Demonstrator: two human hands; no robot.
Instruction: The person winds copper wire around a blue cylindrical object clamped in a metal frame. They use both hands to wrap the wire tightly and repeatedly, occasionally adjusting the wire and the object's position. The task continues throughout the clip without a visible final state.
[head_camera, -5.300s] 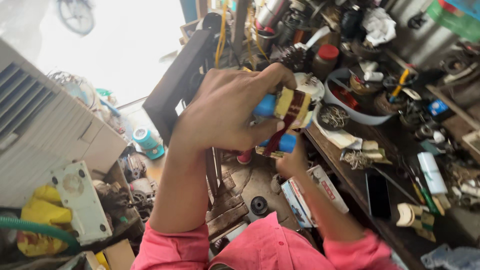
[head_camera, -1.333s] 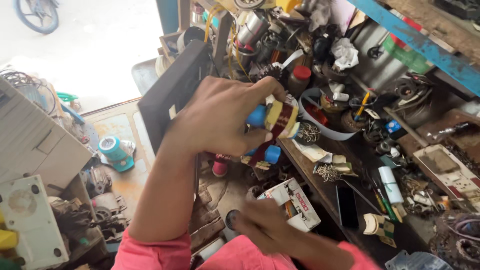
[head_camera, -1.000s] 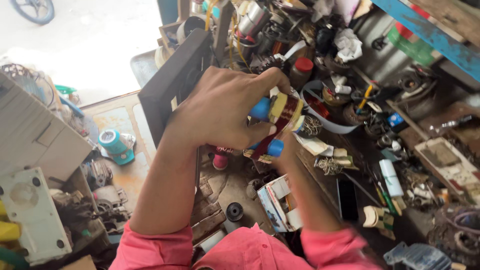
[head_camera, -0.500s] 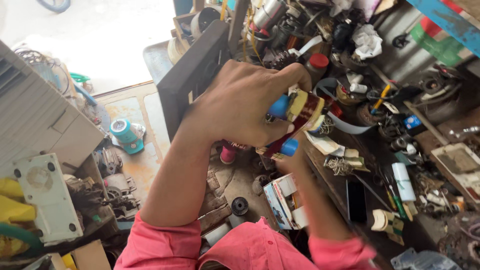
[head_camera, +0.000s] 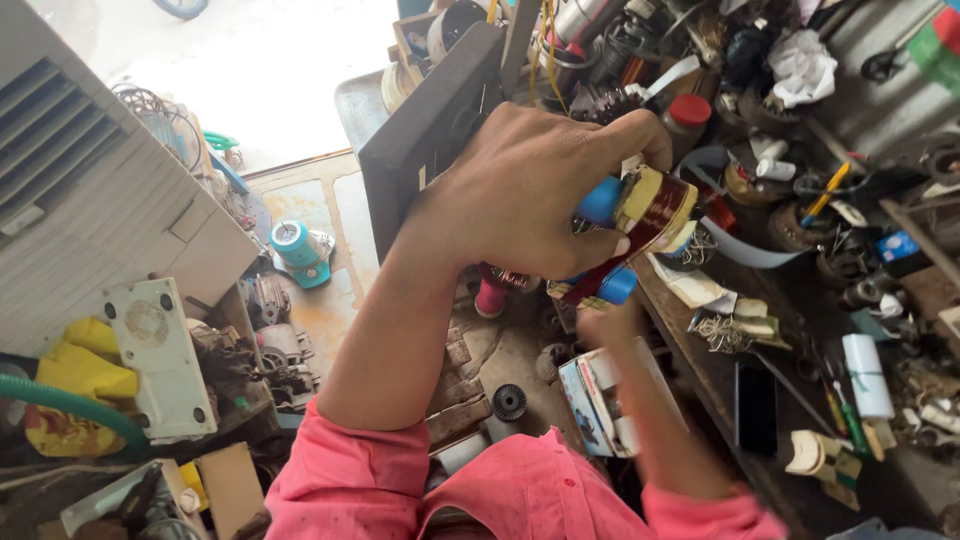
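Copper-wound coil (head_camera: 655, 215) with blue ends sits in the left hand (head_camera: 525, 195) — fingers curled tight around it, thumb (head_camera: 585, 248) pressed beneath. Right hand (head_camera: 605, 325) is just under the coil — blurred, so its grip cannot be told.

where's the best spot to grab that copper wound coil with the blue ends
Probably the wound coil is best taken across its yellow-taped middle, from the side, as the left hand does now: that leaves the blue end caps free. The blurred right hand sits below them.
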